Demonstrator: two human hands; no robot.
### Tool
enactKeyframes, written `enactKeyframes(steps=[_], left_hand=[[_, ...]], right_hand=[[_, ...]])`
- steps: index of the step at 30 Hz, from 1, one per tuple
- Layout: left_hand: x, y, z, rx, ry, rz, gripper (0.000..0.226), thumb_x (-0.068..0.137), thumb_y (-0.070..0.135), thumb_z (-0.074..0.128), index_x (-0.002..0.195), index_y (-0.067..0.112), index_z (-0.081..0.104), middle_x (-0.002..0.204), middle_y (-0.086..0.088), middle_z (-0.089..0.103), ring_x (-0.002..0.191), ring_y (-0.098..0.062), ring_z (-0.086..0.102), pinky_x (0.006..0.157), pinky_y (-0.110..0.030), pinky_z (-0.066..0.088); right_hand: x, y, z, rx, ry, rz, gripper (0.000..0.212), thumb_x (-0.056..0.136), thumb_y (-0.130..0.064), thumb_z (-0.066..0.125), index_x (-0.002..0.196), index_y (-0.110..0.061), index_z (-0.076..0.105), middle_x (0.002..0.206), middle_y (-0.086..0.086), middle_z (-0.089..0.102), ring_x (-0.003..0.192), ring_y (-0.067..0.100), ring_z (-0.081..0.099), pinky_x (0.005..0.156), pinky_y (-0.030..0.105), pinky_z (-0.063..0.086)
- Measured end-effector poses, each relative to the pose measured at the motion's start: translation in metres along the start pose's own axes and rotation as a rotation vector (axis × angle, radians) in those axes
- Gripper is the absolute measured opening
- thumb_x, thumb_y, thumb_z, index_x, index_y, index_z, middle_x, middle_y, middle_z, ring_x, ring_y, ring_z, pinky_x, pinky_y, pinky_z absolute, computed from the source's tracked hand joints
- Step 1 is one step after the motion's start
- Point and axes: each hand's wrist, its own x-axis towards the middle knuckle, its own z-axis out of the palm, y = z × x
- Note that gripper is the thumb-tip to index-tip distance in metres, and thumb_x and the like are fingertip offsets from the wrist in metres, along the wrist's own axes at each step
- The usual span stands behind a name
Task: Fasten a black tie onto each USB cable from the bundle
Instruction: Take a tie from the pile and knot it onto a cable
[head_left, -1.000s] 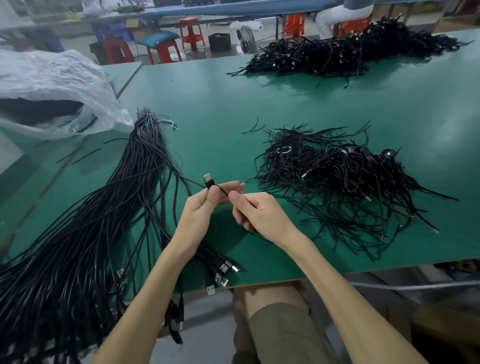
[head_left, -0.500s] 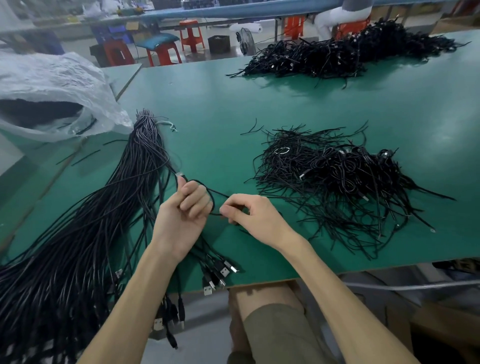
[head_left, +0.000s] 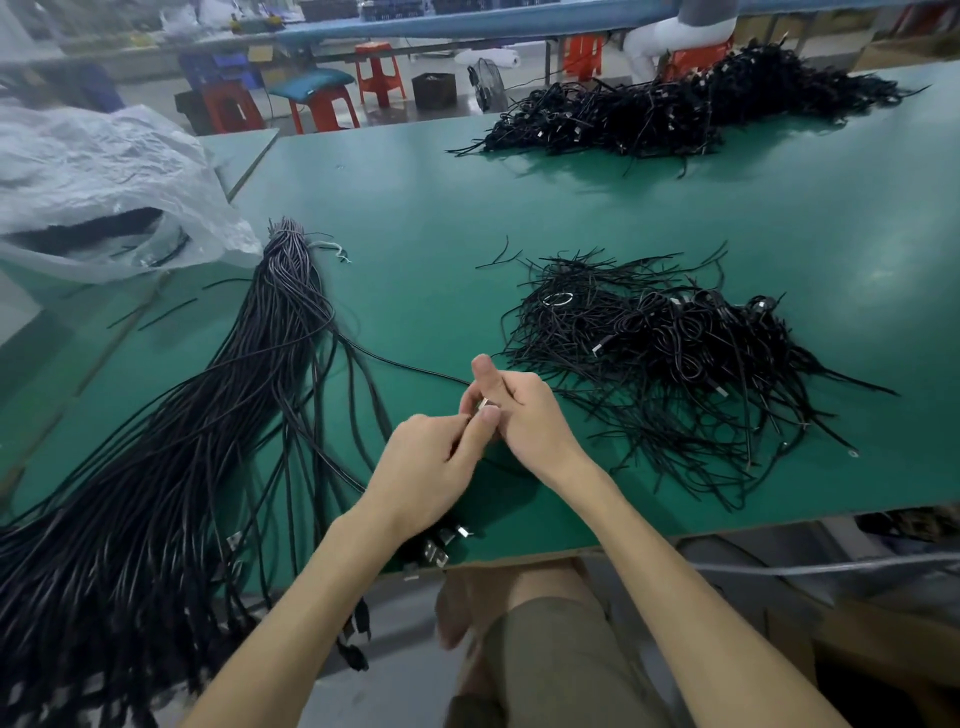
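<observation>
My two hands meet low over the near part of the table (head_left: 415, 208), touching each other. My left hand (head_left: 431, 467) has its fingers curled and its thumb pressed onto the end of one cable (head_left: 405, 366), right by the silvery plug (head_left: 486, 401) that peeks out between my fingers. My right hand (head_left: 535, 421) is curled round the same cable end from the other side, with its thumb standing up. So both grips are closed on this one cable. Whether a tie is tucked in there too I cannot tell, because my fingers hide it.

From my fingers the cable runs off to the left across the table and back into the big bundle (head_left: 208, 415), which fans over the left side and hangs past the near edge. The heap (head_left: 665, 353) of thin black ties mixed with coiled cables lies just to the right of my right hand.

Here is what worries me. This cable is not free of the bundle, so if I pull or coil it fast it may drag its neighbours along, and the loose connectors (head_left: 447, 540) at the table edge could slide off. I judge the cable slick and springy, so a slack pinch would let any loops spring open before a tie goes round them. The ties are thin, black and tangled. Reaching into the heap, I may snag several at once, or tug one already fastened on a finished cable.
</observation>
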Motion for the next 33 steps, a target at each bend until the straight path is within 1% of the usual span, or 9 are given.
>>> enactKeyframes(steps=[3,6,9,14,18,22,26,29,33], left_hand=[[0.002,0.005,-0.006,0.394,-0.001,0.077,0.06,0.104,0.061,0.016,0.061,0.024,0.034,0.048,0.01,0.034,0.047,-0.019,0.038,0.055,-0.036,0.033],[0.007,0.004,-0.011,0.466,-0.051,0.166,0.048,0.104,0.055,0.018,0.077,0.025,0.043,0.069,0.012,0.045,0.071,-0.018,0.05,0.074,-0.033,0.038],[0.006,0.0,-0.014,0.612,-0.024,0.186,0.047,0.106,0.048,0.024,0.089,0.02,0.057,0.084,0.005,0.059,0.086,-0.021,0.057,0.081,-0.033,0.04],[0.004,-0.003,-0.013,0.684,0.012,0.137,0.048,0.105,0.048,0.028,0.091,0.016,0.061,0.088,0.003,0.062,0.091,-0.022,0.059,0.084,-0.034,0.044],[0.009,-0.001,-0.011,0.704,-0.042,0.081,0.066,0.1,0.056,0.01,0.1,0.019,0.065,0.1,0.006,0.067,0.105,-0.019,0.06,0.092,-0.029,0.04],[0.016,-0.002,-0.014,0.659,-0.094,0.051,0.077,0.096,0.059,0.001,0.113,0.022,0.066,0.123,0.008,0.068,0.127,-0.013,0.054,0.104,-0.025,0.034],[0.017,-0.008,-0.014,0.465,-0.07,0.004,0.047,0.108,0.045,0.027,0.109,0.019,0.067,0.148,0.002,0.058,0.145,-0.012,0.039,0.114,-0.027,0.029],[0.017,-0.008,-0.011,0.335,-0.065,-0.036,0.042,0.11,0.037,0.031,0.116,0.014,0.066,0.161,0.001,0.042,0.152,-0.008,0.029,0.12,-0.033,0.028],[0.02,-0.003,-0.003,0.069,0.027,-0.144,0.046,0.11,0.041,0.029,0.097,0.017,0.066,0.16,0.006,0.042,0.146,-0.002,0.036,0.112,-0.026,0.033]], right_hand=[[-0.001,-0.002,-0.002,0.015,0.013,-0.003,0.063,0.1,-0.067,0.04,0.068,-0.021,0.07,0.074,0.027,0.063,0.063,0.018,0.054,0.069,0.036,0.045],[0.0,-0.004,-0.005,0.11,0.08,0.017,0.064,0.102,-0.059,0.039,0.084,-0.007,0.072,0.06,0.006,0.056,0.057,0.009,0.055,0.061,0.022,0.045],[0.001,-0.005,-0.007,0.155,0.1,0.032,0.059,0.108,-0.047,0.039,0.093,0.001,0.07,0.064,0.003,0.053,0.052,0.005,0.053,0.053,0.016,0.043],[-0.003,-0.009,-0.007,0.182,0.102,0.025,0.051,0.11,-0.04,0.038,0.101,0.001,0.066,0.064,0.012,0.056,0.052,0.014,0.052,0.045,0.022,0.039],[-0.003,-0.009,-0.009,0.225,0.106,0.036,0.048,0.11,-0.039,0.038,0.105,0.0,0.065,0.063,0.011,0.058,0.053,0.017,0.054,0.045,0.027,0.04],[-0.003,-0.007,-0.01,0.251,0.087,0.047,0.048,0.111,-0.037,0.04,0.101,0.004,0.064,0.058,-0.001,0.064,0.051,0.015,0.056,0.045,0.026,0.042],[-0.004,-0.007,-0.009,0.254,0.055,0.028,0.043,0.111,-0.031,0.04,0.096,0.004,0.06,0.059,0.002,0.067,0.046,0.015,0.058,0.043,0.017,0.04],[-0.003,-0.008,-0.009,0.264,0.031,0.022,0.039,0.112,-0.028,0.04,0.094,0.002,0.058,0.063,0.014,0.065,0.046,0.019,0.057,0.043,0.016,0.04],[-0.003,-0.005,-0.009,0.221,-0.002,0.003,0.045,0.112,-0.029,0.039,0.091,0.005,0.059,0.056,0.013,0.062,0.044,0.021,0.054,0.045,0.015,0.039]])
